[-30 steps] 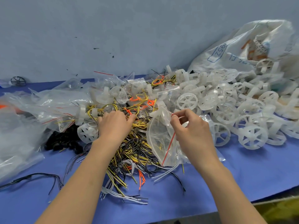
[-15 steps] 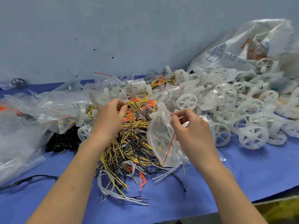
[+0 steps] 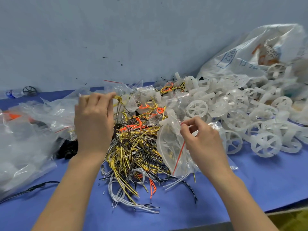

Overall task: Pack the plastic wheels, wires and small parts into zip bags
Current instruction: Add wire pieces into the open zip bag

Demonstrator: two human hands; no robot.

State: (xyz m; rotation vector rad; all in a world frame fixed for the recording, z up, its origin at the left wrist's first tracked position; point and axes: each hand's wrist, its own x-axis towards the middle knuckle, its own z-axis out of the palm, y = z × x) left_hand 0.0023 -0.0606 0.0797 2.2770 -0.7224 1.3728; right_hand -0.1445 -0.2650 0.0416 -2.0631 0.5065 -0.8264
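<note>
Your left hand (image 3: pixel 94 124), back up, pinches at its fingertips; your right hand (image 3: pixel 201 140), beside it and slightly nearer you, pinches between thumb and forefinger.

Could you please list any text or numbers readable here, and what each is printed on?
"952": in a blue frame on the large white plastic sack, back right.
Blue characters beside it: too blurred to read.
Orange print on the same sack: too blurred to read.

Tangled yellow, black and white wires (image 3: pixel 133 152) centre of blue-covered bench (image 3: pixel 250 189). Translucent spoked plastic wheels (image 3: pixel 241 114) piled right; clear zip bag (image 3: pixel 168 147) between them. Loose clear plastic bags (image 3: pixel 33 139) left. Printed plastic sack (image 3: pixel 250 52) behind wheels.
</note>
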